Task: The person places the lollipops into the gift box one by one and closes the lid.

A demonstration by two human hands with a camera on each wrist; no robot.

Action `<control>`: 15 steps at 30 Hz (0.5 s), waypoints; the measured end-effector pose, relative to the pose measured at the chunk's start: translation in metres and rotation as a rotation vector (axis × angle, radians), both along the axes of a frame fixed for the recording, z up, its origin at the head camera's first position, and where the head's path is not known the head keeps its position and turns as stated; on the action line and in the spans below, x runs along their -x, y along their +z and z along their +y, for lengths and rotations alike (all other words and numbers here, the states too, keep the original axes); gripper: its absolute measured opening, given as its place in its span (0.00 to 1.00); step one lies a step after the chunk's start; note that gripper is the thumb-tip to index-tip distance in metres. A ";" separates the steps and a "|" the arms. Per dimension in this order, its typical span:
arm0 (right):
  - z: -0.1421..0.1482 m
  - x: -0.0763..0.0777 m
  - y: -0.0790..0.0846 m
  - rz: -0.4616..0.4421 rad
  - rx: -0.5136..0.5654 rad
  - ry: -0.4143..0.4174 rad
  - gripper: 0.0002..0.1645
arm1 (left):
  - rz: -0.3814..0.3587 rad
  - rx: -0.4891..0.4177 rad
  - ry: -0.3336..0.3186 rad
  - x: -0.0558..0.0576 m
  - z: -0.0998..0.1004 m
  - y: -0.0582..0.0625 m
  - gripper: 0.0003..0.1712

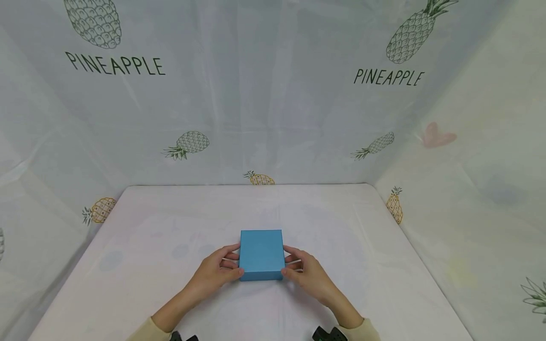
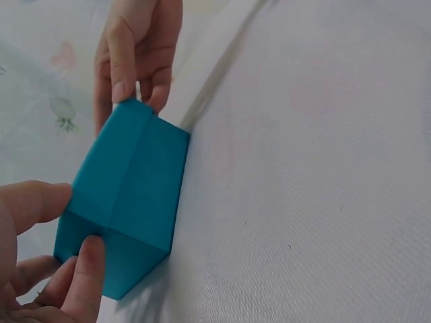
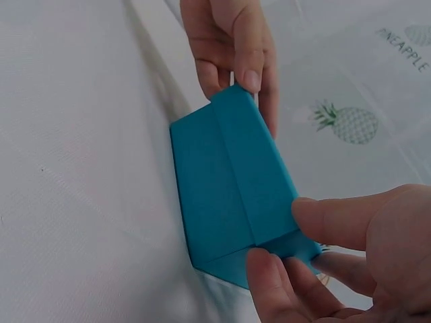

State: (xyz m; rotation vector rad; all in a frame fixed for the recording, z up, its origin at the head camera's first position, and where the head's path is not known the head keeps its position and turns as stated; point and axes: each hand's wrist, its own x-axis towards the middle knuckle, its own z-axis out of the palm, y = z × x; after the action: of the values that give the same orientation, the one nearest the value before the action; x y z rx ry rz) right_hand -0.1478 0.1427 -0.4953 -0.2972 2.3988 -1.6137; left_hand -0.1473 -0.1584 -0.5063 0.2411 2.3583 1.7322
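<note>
A blue lidded box is at the middle of the white table, its flat top facing up in the head view. From the left, my left hand holds the box's side, thumb at the near corner and fingers along the edge. On the opposite side my right hand grips it the same way. A seam between lid and base runs along the box wall in the left wrist view. The right wrist view shows the thumb and fingertips of the right hand against the box. Its underside is hidden.
A white cloth covers the table. Pale curtains printed with pineapples hang behind it and along both sides. Black wrist devices show at the bottom edge of the head view, by the cream sleeves.
</note>
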 end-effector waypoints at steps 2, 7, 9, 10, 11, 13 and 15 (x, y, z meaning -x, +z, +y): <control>0.000 0.001 -0.001 0.002 -0.001 0.003 0.40 | 0.000 0.000 -0.003 0.000 -0.001 0.000 0.43; 0.006 0.005 -0.003 -0.009 -0.021 0.051 0.39 | 0.003 0.033 -0.034 0.001 -0.009 0.001 0.43; 0.012 0.005 -0.002 -0.010 -0.047 0.077 0.39 | 0.000 0.061 -0.030 0.001 -0.014 0.001 0.42; 0.016 0.006 -0.001 -0.009 -0.059 0.087 0.38 | -0.003 0.078 -0.019 0.002 -0.018 0.002 0.42; 0.020 0.006 0.001 -0.007 -0.071 0.091 0.38 | -0.005 0.094 -0.003 0.002 -0.022 0.002 0.42; 0.030 0.007 0.005 0.005 -0.097 0.084 0.38 | 0.007 0.143 0.031 0.002 -0.034 0.005 0.41; 0.043 0.008 0.010 0.026 -0.124 0.064 0.37 | 0.043 0.200 0.062 0.002 -0.049 0.009 0.40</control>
State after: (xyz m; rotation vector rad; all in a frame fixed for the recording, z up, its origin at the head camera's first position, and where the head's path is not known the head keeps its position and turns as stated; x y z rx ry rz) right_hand -0.1563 0.1861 -0.4848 -0.3708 2.4695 -1.4348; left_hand -0.1497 -0.2076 -0.4969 0.1773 2.5729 1.5161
